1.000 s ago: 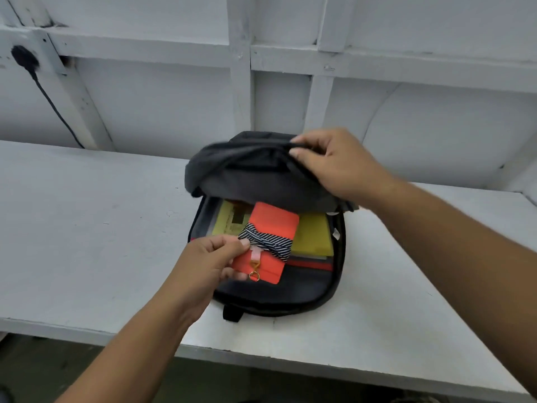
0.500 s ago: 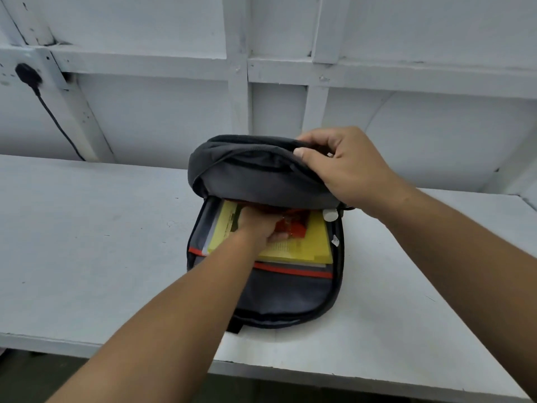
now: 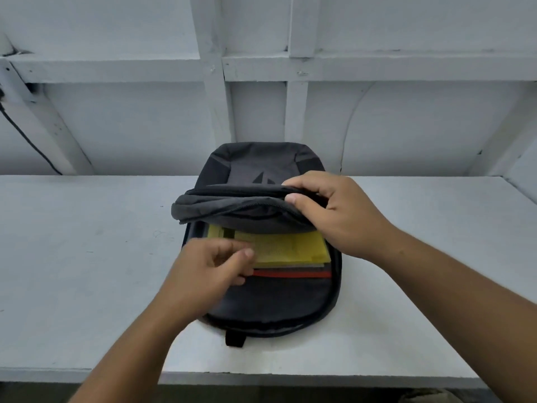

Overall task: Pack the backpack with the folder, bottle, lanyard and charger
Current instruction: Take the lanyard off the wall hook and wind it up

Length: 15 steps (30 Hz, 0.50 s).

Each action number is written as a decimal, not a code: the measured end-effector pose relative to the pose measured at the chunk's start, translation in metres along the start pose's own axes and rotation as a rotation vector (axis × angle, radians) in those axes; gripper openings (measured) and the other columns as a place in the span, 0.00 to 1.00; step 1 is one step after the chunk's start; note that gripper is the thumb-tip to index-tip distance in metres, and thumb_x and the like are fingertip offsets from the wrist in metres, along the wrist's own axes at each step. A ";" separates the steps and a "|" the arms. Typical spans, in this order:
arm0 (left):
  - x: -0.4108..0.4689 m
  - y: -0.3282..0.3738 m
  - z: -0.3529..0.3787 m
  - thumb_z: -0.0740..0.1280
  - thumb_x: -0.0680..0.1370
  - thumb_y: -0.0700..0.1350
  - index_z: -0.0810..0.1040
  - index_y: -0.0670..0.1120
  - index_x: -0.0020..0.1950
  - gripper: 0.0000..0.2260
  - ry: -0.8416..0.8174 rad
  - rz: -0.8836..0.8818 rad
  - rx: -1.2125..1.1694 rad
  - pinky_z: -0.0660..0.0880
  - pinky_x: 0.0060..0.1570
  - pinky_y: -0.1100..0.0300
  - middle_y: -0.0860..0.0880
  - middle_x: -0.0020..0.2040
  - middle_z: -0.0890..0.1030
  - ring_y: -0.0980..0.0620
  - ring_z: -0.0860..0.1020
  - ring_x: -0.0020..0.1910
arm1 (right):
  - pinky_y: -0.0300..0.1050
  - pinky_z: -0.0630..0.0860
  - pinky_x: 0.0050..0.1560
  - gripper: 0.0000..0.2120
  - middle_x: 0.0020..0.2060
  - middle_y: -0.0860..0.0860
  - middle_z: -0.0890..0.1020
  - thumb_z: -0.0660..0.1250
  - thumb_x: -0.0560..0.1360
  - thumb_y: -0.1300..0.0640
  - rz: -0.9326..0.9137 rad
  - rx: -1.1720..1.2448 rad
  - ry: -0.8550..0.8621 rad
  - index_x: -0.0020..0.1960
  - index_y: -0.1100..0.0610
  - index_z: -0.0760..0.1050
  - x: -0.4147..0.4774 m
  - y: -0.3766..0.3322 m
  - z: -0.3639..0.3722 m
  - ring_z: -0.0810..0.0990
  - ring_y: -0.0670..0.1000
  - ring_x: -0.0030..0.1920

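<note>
Now that the orange card holder with its striped bow, held at the mouth of the backpack a second ago and pushed in half a second ago, is out of sight, it has presumably gone under the raised flap into the main compartment. What still shows inside the backpack is the yellow folder, lying flat over a red-edged divider. If that holder was the lanyard, that item is packed; bottle and charger are not visible, so I cannot tell whether they are inside.

At the near-left part of the backpack's opening, the left hand has drawn back out, empty, its fingers loosely curled and blurred, just touching the folder's left edge. At the backpack's right side the right hand keeps its pinch on the flap, holding it up. The backpack lies flat on the white table, which carries nothing else.
</note>
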<state>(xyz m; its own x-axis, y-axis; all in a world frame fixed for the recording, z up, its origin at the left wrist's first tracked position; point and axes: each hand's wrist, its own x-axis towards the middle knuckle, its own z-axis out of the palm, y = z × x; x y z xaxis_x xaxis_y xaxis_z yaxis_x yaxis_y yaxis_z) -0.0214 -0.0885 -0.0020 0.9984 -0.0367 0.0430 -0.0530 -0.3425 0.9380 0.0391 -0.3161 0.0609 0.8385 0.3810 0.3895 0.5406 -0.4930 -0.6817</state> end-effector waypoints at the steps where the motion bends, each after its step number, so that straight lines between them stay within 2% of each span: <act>1: -0.008 0.010 -0.010 0.70 0.78 0.49 0.88 0.53 0.44 0.07 0.121 0.102 0.012 0.84 0.41 0.61 0.51 0.39 0.88 0.54 0.87 0.39 | 0.29 0.71 0.52 0.09 0.49 0.43 0.84 0.67 0.81 0.57 -0.009 0.003 -0.005 0.58 0.51 0.83 -0.003 0.002 0.003 0.81 0.41 0.52; 4: -0.016 0.031 -0.028 0.69 0.78 0.51 0.86 0.54 0.42 0.07 0.457 0.340 0.108 0.79 0.39 0.67 0.54 0.37 0.86 0.55 0.84 0.37 | 0.29 0.71 0.54 0.09 0.50 0.41 0.84 0.66 0.81 0.58 -0.031 0.008 -0.008 0.59 0.52 0.82 -0.012 0.008 0.016 0.81 0.40 0.54; 6: -0.009 0.031 -0.029 0.69 0.79 0.47 0.84 0.52 0.45 0.05 0.519 0.402 0.248 0.76 0.41 0.70 0.55 0.39 0.84 0.55 0.82 0.41 | 0.31 0.72 0.56 0.09 0.51 0.42 0.84 0.66 0.81 0.58 -0.049 -0.015 -0.007 0.59 0.53 0.82 -0.018 0.013 0.024 0.81 0.42 0.55; 10: 0.004 0.008 -0.020 0.72 0.77 0.44 0.84 0.52 0.51 0.05 0.308 0.380 0.457 0.70 0.45 0.71 0.56 0.45 0.77 0.57 0.77 0.45 | 0.35 0.71 0.63 0.09 0.55 0.44 0.83 0.67 0.80 0.60 -0.108 -0.115 -0.017 0.59 0.54 0.82 -0.031 0.029 0.038 0.78 0.42 0.61; 13: 0.008 -0.012 -0.023 0.71 0.78 0.50 0.83 0.54 0.59 0.10 0.154 0.367 0.566 0.73 0.51 0.60 0.57 0.48 0.76 0.54 0.74 0.51 | 0.39 0.69 0.69 0.10 0.59 0.44 0.82 0.67 0.80 0.60 -0.052 -0.134 -0.040 0.60 0.52 0.82 -0.042 0.040 0.050 0.75 0.42 0.66; 15: 0.009 -0.024 -0.024 0.67 0.80 0.53 0.82 0.55 0.61 0.11 0.054 0.350 0.578 0.73 0.52 0.58 0.59 0.50 0.75 0.55 0.73 0.53 | 0.40 0.68 0.70 0.11 0.60 0.43 0.82 0.67 0.81 0.60 -0.011 -0.128 -0.047 0.61 0.51 0.81 -0.052 0.043 0.059 0.74 0.41 0.68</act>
<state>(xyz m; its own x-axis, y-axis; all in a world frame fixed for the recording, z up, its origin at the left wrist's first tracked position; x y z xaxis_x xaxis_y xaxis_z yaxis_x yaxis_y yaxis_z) -0.0111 -0.0577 -0.0154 0.9191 -0.1949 0.3424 -0.3605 -0.7665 0.5314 0.0150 -0.3113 -0.0255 0.8299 0.4221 0.3649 0.5567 -0.5834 -0.5914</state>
